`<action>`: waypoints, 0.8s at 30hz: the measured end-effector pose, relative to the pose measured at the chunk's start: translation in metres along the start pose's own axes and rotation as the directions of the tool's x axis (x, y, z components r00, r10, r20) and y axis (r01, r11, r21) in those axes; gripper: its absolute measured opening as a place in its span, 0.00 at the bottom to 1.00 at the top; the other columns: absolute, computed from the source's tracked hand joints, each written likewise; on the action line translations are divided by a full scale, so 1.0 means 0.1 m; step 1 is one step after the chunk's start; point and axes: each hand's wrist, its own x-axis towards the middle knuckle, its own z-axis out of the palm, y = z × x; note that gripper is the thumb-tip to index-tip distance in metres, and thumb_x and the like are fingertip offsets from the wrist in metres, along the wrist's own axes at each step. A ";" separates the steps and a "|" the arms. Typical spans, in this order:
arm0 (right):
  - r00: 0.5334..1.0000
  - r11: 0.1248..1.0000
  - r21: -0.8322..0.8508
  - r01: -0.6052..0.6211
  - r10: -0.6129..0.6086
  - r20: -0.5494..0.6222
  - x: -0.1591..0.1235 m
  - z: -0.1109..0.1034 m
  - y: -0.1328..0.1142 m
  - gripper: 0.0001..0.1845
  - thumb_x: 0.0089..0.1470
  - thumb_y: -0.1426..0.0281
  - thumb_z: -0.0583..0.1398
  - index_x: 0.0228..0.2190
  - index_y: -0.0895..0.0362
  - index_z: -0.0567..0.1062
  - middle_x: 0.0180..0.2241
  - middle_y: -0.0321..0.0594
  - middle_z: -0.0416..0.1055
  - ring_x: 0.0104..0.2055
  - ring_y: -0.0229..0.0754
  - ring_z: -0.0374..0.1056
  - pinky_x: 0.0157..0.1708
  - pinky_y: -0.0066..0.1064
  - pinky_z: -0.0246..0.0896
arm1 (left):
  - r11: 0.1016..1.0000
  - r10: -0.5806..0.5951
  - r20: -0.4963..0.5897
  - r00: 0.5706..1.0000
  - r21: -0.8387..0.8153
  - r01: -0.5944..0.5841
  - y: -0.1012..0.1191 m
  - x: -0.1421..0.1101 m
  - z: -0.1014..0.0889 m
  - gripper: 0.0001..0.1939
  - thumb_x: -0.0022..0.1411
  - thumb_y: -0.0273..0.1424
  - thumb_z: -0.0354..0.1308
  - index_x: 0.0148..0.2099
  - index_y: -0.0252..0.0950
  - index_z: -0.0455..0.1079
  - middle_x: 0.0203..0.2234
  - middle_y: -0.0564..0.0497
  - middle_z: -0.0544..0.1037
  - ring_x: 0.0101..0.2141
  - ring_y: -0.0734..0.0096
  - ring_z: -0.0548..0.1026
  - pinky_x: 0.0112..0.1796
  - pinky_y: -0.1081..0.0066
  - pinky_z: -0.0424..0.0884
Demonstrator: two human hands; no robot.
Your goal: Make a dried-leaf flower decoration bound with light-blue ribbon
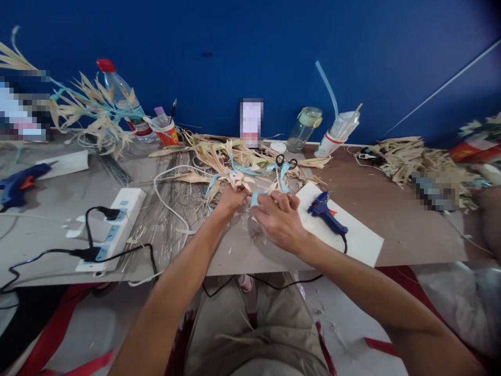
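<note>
Over the middle of the table, my left hand [233, 200] is closed around the base of a pale dried-husk flower [239, 180]. Its petals stick up above my fingers. Close by on the right, my right hand [278, 216] has its fingers curled in a pinch on a light blue strip of tape [255, 198]. The strip reaches toward the flower's base; whether it touches it, I cannot tell. Dried husks [211, 156] and more blue strips lie just beyond my hands. Black-handled scissors [285, 162] rest among them.
At right, a blue glue gun [327, 213] lies on a white board [364, 243]. A power strip [113, 230], thin wires [164, 209] and another glue gun [23, 183] are at left. Bottles, cups and a phone [251, 122] line the blue wall. Another person's arm [487, 219] shows far right.
</note>
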 end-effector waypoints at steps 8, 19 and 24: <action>0.997 0.890 0.456 -0.016 0.047 -0.057 -0.15 0.28 0.37 0.16 0.58 0.72 0.51 0.41 0.52 0.77 0.32 0.43 0.73 0.36 0.44 0.64 0.41 0.39 0.55 | 0.917 -0.126 0.111 0.986 -0.365 0.159 0.16 -0.04 -0.01 0.19 0.39 0.30 0.69 0.26 0.35 0.60 0.19 0.60 0.66 0.16 0.88 0.57 0.23 0.76 0.61; 0.936 0.405 0.848 -0.342 0.227 0.270 -0.03 0.30 0.53 0.12 0.50 0.62 0.59 0.30 0.56 0.79 0.42 0.44 0.73 0.46 0.47 0.67 0.48 0.41 0.58 | 0.911 -0.091 0.204 0.975 -0.378 0.164 0.10 -0.03 -0.01 0.18 0.38 0.30 0.71 0.27 0.33 0.64 0.21 0.58 0.68 0.17 0.88 0.58 0.22 0.77 0.58; 0.812 -0.112 0.903 -0.415 0.403 0.423 0.14 0.34 0.39 0.16 0.41 0.65 0.64 0.36 0.56 0.76 0.37 0.41 0.74 0.40 0.43 0.69 0.41 0.35 0.62 | 0.909 -0.048 0.154 0.987 -0.403 0.107 0.08 -0.03 0.00 0.17 0.39 0.30 0.71 0.27 0.33 0.65 0.22 0.56 0.69 0.19 0.85 0.61 0.23 0.76 0.58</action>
